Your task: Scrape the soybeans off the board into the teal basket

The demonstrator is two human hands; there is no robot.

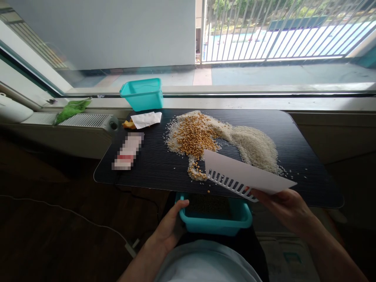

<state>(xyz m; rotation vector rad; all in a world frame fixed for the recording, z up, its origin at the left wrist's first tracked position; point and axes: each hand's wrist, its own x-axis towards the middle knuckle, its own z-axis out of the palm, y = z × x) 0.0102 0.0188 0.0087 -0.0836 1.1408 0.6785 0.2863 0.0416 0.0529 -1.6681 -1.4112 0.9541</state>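
Observation:
My right hand (289,203) is closed on the right end of a white slotted plastic sheet (243,172), tilted over the front of the dark tabletop (155,164). Its left end reaches a tail of rice and yellow beans at the edge of the pile. Yellow soybeans (192,137) lie heaped on white rice (255,147), which spreads to the right. Below the table's front edge, my left hand (170,225) grips the left rim of a teal plastic bin (211,226), thumb on top. Dark small grains (208,205) fill its bottom; their kind is unclear.
Another teal bin (143,96) stands on the windowsill behind the table. White paper (147,120) over something orange and a blurred-out pink item (128,152) lie on the left side. A green cloth (73,109) rests on the radiator (88,119). A white cable (88,221) crosses the floor.

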